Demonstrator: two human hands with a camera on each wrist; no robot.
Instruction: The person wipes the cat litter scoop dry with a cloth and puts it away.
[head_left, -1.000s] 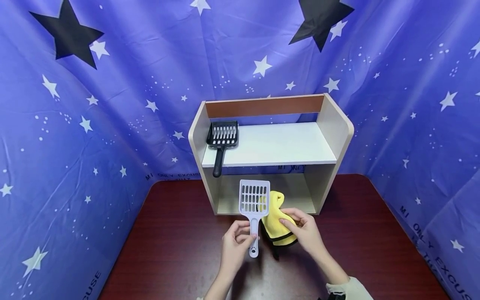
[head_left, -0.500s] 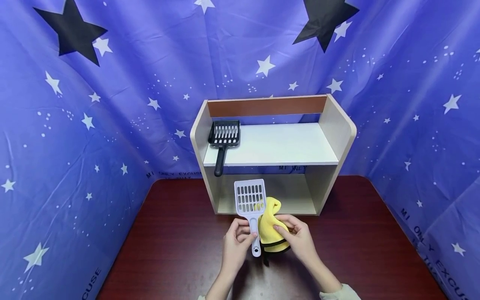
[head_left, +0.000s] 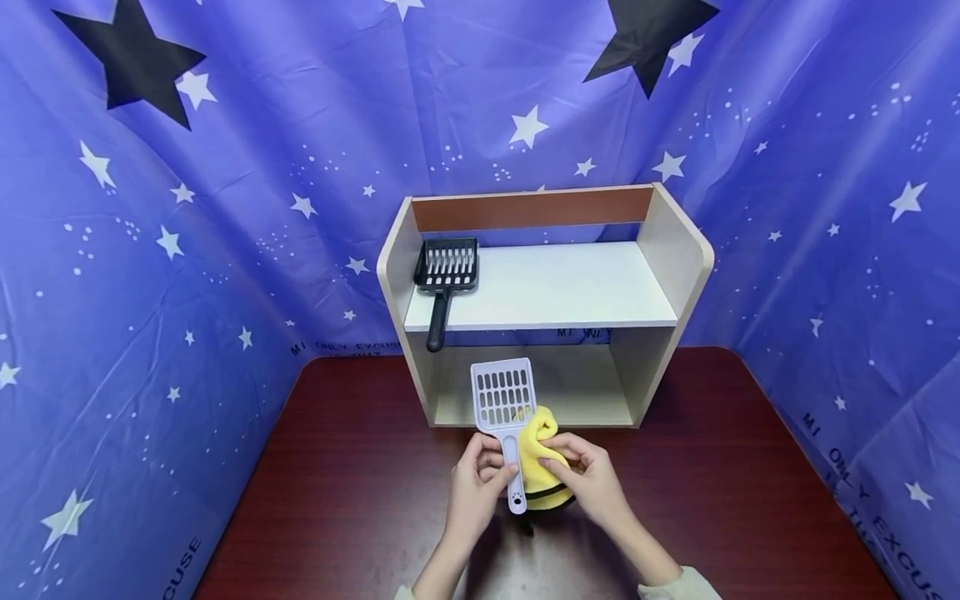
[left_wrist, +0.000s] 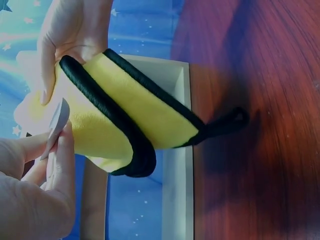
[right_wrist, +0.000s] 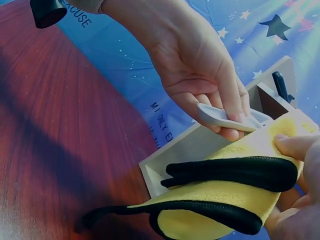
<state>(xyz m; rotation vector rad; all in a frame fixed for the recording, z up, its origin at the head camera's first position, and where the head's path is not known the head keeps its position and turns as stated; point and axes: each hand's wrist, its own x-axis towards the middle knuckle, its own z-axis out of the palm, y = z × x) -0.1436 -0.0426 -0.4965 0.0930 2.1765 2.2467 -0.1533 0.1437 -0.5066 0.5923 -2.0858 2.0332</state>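
In the head view my left hand (head_left: 477, 487) pinches the handle of a pale lilac litter scoop (head_left: 504, 396), its slotted head up and a paw print near the handle's end. My right hand (head_left: 592, 483) grips a folded yellow cloth (head_left: 542, 467) with black edging, close against the scoop's handle and partly behind it. Seen from the left wrist, the cloth (left_wrist: 115, 115) hangs in folds with a black loop (left_wrist: 227, 125) at one corner. The right wrist view shows the scoop (right_wrist: 225, 119) edge-on between the left fingers, right beside the cloth (right_wrist: 240, 150).
A small two-level shelf (head_left: 555, 287) stands at the back of the dark red table (head_left: 352, 492). On its white upper board lies a black litter scoop (head_left: 447, 267), handle jutting over the front edge. A blue star-patterned curtain (head_left: 247, 208) surrounds the table.
My right hand has brought the yellow cloth left and slightly down, up against the lilac scoop's handle. The scoop has tilted slightly, its head shifting left.
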